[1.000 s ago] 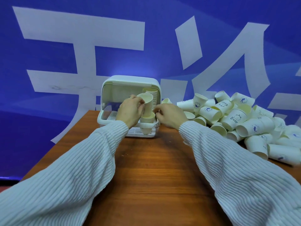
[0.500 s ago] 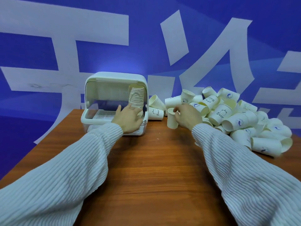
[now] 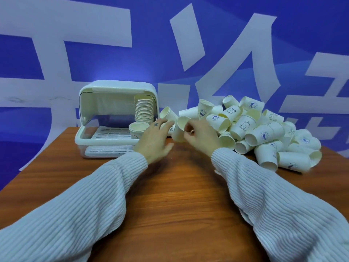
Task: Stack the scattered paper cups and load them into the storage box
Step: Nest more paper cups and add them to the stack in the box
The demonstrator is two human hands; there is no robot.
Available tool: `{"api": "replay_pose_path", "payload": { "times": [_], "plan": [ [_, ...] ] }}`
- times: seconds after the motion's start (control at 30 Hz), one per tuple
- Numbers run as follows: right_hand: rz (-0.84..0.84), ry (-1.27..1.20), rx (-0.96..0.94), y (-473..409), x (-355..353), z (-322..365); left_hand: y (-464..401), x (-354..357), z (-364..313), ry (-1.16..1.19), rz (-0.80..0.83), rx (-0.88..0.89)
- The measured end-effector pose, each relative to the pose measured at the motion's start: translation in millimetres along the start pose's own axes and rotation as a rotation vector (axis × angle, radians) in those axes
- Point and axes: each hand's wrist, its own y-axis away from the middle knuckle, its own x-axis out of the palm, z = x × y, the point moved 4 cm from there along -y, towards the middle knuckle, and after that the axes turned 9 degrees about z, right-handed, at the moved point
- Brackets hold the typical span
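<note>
The white storage box stands open at the back left of the table. Inside it a tall stack of cups stands at the right, and a short cup stack sits in front of it. My right hand grips a single paper cup, tilted with its mouth facing me, just right of the box. My left hand hovers beside that cup with fingers spread, holding nothing. A pile of scattered paper cups lies at the right.
The wooden table stretches toward me between my white ribbed sleeves. A blue wall with large white characters stands right behind the table. The table's left edge runs diagonally beside the box.
My left hand has left the cup stack in the box and moved right. My right hand took a cup from the pile and lifted it toward the left hand.
</note>
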Motion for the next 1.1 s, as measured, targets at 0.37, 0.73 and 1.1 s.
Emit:
{"api": "replay_pose_path", "payload": {
  "times": [0.37,0.73,1.1],
  "plan": [
    [-0.207,0.056,0.213,48.5,-43.9,-62.7,-5.3,23.4,-48.4,-0.104,0.128,0.004],
    [-0.261,0.002,0.486,71.2,-126.4,-147.0,-14.1,35.3,-82.4,-0.069,0.142,0.095],
    [0.177,0.558,0.108,34.0,-39.8,-99.4,-8.7,43.0,-75.9,-0.043,0.160,0.027]
  ]
}}
